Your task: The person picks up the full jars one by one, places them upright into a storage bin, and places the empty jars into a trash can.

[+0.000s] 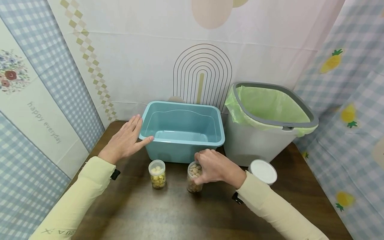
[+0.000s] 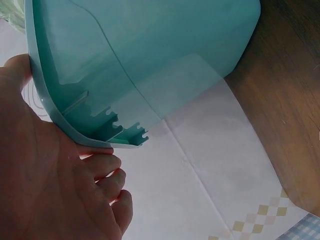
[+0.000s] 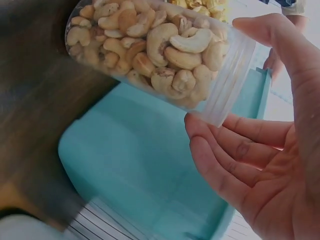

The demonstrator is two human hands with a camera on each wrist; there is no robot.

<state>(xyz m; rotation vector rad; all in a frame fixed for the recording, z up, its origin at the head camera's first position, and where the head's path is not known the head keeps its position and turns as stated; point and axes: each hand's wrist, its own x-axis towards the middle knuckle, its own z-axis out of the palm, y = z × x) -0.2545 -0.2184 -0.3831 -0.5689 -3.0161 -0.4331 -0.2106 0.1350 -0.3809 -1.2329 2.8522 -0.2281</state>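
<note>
My right hand (image 1: 214,166) holds a clear jar of cashews (image 1: 194,171) near its rim, from the right side. Up close in the right wrist view, the thumb and fingertips meet opposite sides of the lip of the cashew jar (image 3: 155,52). A blue-green plastic bin (image 1: 183,151) stands behind the jars. My left hand (image 1: 126,138) lies at its left front corner, fingers extended, thumb along the front rim. In the left wrist view the hand touches the bin's rim (image 2: 47,102). A second clear jar with yellow-wrapped pieces (image 1: 157,178) stands between the hands.
To the right is a grey waste bin (image 1: 252,146) with a green liner (image 1: 273,103). A container with a round white lid (image 1: 263,171) sits in front of it, beside the right forearm. Printed cloth hangs behind and at both sides of the brown table (image 1: 162,216).
</note>
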